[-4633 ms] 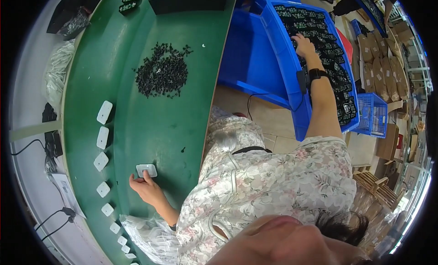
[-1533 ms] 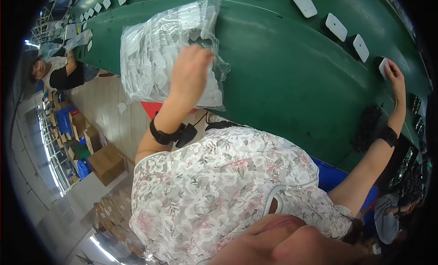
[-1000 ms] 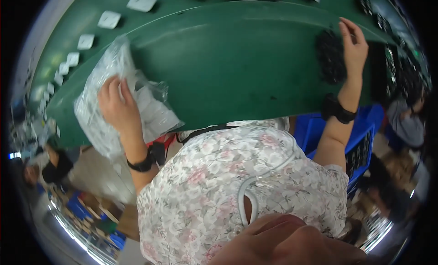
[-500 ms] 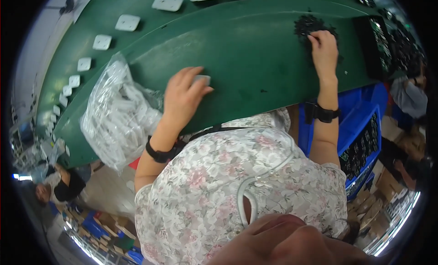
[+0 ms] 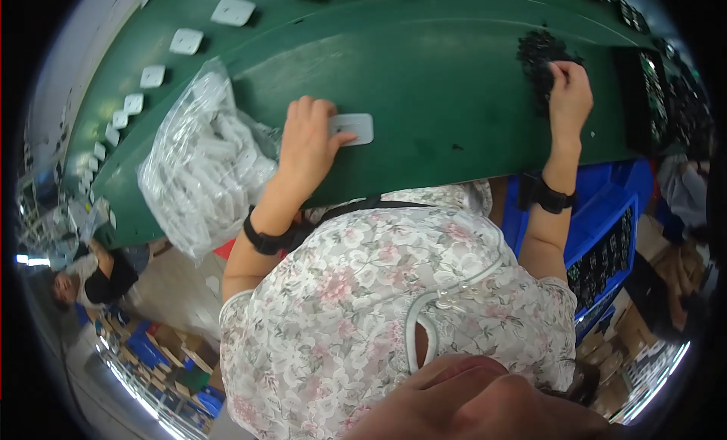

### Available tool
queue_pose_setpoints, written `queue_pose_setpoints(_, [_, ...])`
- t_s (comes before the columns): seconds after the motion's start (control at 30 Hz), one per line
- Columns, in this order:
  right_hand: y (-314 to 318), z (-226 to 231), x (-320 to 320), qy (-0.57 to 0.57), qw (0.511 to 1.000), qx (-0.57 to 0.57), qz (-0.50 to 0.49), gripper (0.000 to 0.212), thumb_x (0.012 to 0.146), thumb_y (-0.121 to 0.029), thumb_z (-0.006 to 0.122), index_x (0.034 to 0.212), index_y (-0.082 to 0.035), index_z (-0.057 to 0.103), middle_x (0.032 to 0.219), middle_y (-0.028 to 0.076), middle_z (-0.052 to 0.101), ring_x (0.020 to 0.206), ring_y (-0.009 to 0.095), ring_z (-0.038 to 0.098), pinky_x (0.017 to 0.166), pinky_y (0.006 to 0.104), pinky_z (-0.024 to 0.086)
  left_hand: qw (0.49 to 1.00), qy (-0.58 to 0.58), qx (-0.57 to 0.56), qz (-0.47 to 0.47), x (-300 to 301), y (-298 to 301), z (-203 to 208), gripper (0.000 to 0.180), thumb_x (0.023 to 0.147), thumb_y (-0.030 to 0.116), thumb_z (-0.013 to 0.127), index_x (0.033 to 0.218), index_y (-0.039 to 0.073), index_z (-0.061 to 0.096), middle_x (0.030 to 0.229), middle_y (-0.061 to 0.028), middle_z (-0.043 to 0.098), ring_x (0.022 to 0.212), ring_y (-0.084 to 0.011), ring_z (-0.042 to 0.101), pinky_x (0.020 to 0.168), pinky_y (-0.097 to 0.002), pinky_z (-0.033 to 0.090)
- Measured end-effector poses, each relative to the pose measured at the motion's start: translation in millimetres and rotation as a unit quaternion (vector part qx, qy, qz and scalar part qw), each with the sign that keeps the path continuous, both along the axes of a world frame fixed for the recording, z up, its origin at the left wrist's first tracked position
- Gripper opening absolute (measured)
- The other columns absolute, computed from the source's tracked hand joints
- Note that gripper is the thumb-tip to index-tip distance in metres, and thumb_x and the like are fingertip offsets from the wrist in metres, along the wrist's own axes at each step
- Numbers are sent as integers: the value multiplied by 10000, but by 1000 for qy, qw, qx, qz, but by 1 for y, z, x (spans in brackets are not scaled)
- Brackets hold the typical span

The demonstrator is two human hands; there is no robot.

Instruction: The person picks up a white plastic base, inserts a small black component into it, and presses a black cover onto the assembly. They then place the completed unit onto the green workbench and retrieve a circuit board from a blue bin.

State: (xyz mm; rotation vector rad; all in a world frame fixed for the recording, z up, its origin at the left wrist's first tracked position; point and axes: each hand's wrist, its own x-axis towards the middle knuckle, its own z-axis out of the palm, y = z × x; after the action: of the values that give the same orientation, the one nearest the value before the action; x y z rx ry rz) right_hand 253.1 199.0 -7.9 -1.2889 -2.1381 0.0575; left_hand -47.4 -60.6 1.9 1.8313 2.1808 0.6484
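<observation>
Crinkly glossy clear plastic bag (image 5: 204, 167)

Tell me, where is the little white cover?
In the head view, the white cover lies on the green table, under the left hand, beside the plastic bag.

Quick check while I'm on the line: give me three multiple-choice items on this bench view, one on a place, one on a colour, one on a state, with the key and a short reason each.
1. Where is the clear plastic bag of white parts?
A. At the left end of the bench, beside the left hand
B. Under the right hand
C. In the blue bin

2. What colour is the bench top?
A. Grey
B. Green
C. Yellow

3. What is the left hand doing?
A. Hanging off the bench
B. Gripping the bag
C. Resting on a white rounded plate lying flat

Key: 1 A, the bag lies just left of that hand. 2 B, the surface is plainly green. 3 C, the fingers lie over the plate's left part; the right hand is at the pile of small black parts.
</observation>
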Motion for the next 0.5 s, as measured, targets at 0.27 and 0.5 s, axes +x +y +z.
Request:
queue_pose_setpoints(0.27, [0, -9, 5, -31, 998, -16, 56, 123, 787, -107, 672, 879, -37, 630, 824, 72, 556, 665, 206, 546, 622, 307, 457, 942, -310, -42, 119, 6, 13, 6, 187, 845, 35, 603, 1030, 47, 582, 806, -83, 548, 627, -198, 569, 496, -291, 436])
queue_pose_setpoints(0.5, [-2, -1, -6, -36, 999, 33, 24, 80, 801, -137, 656, 822, -68, 623, 788, 52, 542, 721, 228, 557, 636, 320, 456, 937, -348, -1, 31, 14, 38, 13, 280, 866, -10, 566, 1138, 58, 572, 847, -44, 555, 538, -79, 534, 431, -207, 397])
